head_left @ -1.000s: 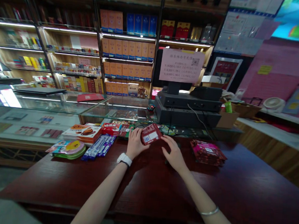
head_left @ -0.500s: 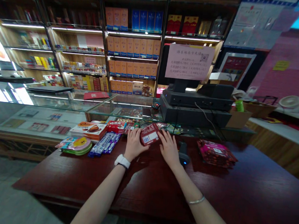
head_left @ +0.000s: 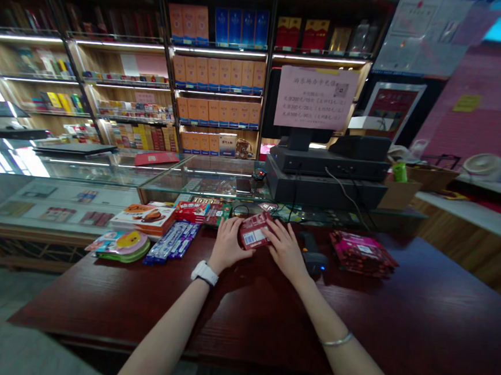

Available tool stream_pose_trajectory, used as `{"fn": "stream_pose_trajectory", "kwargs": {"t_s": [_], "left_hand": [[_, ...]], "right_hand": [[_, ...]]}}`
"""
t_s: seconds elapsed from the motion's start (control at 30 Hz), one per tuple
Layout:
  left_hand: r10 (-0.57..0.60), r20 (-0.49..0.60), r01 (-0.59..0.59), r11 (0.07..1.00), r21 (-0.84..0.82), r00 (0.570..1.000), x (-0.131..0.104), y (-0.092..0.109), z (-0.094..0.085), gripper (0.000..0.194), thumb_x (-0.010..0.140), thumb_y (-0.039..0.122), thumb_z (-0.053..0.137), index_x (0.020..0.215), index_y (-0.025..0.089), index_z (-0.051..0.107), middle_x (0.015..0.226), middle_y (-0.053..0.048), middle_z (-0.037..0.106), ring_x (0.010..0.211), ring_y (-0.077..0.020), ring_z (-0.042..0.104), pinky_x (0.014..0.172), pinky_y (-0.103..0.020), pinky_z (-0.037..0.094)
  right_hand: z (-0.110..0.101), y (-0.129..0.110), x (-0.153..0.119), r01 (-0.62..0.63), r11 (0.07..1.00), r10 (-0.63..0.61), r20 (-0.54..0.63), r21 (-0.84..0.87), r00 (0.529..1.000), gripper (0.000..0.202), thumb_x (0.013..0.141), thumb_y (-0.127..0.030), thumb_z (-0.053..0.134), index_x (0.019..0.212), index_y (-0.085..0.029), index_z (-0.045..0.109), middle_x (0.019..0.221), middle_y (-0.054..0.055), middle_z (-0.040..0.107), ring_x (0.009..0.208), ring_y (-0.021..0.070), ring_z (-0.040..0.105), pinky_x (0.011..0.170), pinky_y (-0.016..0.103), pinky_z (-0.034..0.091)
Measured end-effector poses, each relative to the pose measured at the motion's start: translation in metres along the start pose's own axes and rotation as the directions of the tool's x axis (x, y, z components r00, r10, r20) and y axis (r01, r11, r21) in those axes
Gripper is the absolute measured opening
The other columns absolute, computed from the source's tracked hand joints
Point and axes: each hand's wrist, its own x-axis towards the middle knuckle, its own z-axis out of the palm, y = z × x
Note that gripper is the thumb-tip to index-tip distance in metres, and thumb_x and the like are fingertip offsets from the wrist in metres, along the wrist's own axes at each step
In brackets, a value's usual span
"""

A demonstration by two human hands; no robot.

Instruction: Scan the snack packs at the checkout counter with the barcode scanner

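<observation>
Between my two hands is a dark red packet [head_left: 253, 234] with a white barcode label facing me. My left hand [head_left: 229, 246] grips its left side, thumb along the lower edge. On the right side, the fingers of my right hand [head_left: 284, 248] close over the packet's edge. Just right of that hand a black barcode scanner [head_left: 313, 256] with a blue light rests on the dark wooden table [head_left: 266, 316]. Farther right lies a pile of dark red and pink packets [head_left: 362, 253].
Left of my hands are blue-purple wrapped bars [head_left: 172, 242], an orange and white box [head_left: 144, 218], round colourful packages [head_left: 122, 245] and red boxes [head_left: 191, 210]. A cash register [head_left: 325, 176] with a paper sign [head_left: 316, 98] stands behind, beside a glass counter [head_left: 216, 176]. Stocked shelves line the wall.
The packet is tilted a little differently and the right fingers reach farther over its edge. The camera view has shifted slightly.
</observation>
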Motion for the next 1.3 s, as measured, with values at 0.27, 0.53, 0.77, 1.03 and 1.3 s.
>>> {"fn": "stream_pose_trajectory", "kwargs": {"t_s": [0.27, 0.53, 0.77, 1.03, 1.3], "left_hand": [[-0.074, 0.102, 0.094, 0.975, -0.201, 0.992, 0.002, -0.001, -0.004, 0.072, 0.064, 0.043, 0.079, 0.127, 0.019, 0.052, 0.125, -0.013, 0.057, 0.119, -0.031, 0.053, 0.109, -0.053, 0.036], [-0.054, 0.121, 0.095, 0.928, -0.36, 0.991, 0.002, 0.0, -0.006, 0.045, 0.085, 0.042, 0.064, 0.125, 0.023, 0.057, 0.129, -0.009, 0.06, 0.123, -0.0248, 0.053, 0.109, -0.044, 0.037], [-0.099, 0.13, 0.144, 0.903, -0.405, 0.987, 0.006, -0.003, -0.003, 0.023, 0.088, 0.041, 0.059, 0.094, 0.022, 0.068, 0.098, -0.005, 0.07, 0.093, -0.0212, 0.062, 0.092, -0.037, 0.045], [-0.245, 0.196, 0.313, 0.71, -0.63, 0.949, 0.007, 0.003, -0.001, 0.033, 0.08, 0.049, 0.064, 0.089, 0.018, 0.069, 0.075, -0.001, 0.066, 0.069, -0.0159, 0.059, 0.067, -0.026, 0.047], [-0.382, 0.216, 0.423, 0.62, -0.661, 0.898, 0.008, 0.002, 0.005, 0.036, 0.072, 0.053, 0.07, 0.075, 0.016, 0.067, 0.069, 0.0, 0.065, 0.063, -0.0146, 0.056, 0.06, -0.024, 0.042]], "right_hand": [[-0.001, -0.002, -0.002, 0.052, 0.998, -0.047, -0.129, 0.041, 0.991, 0.033, 0.095, -0.019, 0.049, 0.123, -0.026, 0.064, 0.125, 0.004, 0.068, 0.123, 0.0222, 0.057, 0.119, 0.056, 0.025], [0.001, -0.003, -0.002, -0.068, 0.989, 0.091, -0.183, 0.129, 0.979, 0.026, 0.096, -0.027, 0.05, 0.116, -0.027, 0.067, 0.107, 0.003, 0.074, 0.109, 0.0226, 0.062, 0.119, 0.057, 0.024], [0.009, 0.003, -0.001, -0.139, 0.972, 0.175, -0.186, 0.19, 0.967, 0.027, 0.098, -0.037, 0.048, 0.107, -0.022, 0.069, 0.101, 0.006, 0.074, 0.101, 0.0224, 0.063, 0.116, 0.054, 0.028], [0.011, -0.001, 0.001, -0.221, 0.94, 0.254, -0.101, 0.26, 0.962, 0.03, 0.099, -0.039, 0.044, 0.111, -0.024, 0.067, 0.105, 0.006, 0.073, 0.101, 0.0225, 0.064, 0.116, 0.054, 0.026], [0.01, 0.001, 0.002, -0.249, 0.93, 0.287, -0.109, 0.271, 0.952, 0.043, 0.095, -0.042, 0.049, 0.133, -0.023, 0.054, 0.132, 0.011, 0.059, 0.127, 0.0251, 0.052, 0.117, 0.051, 0.026]]}}
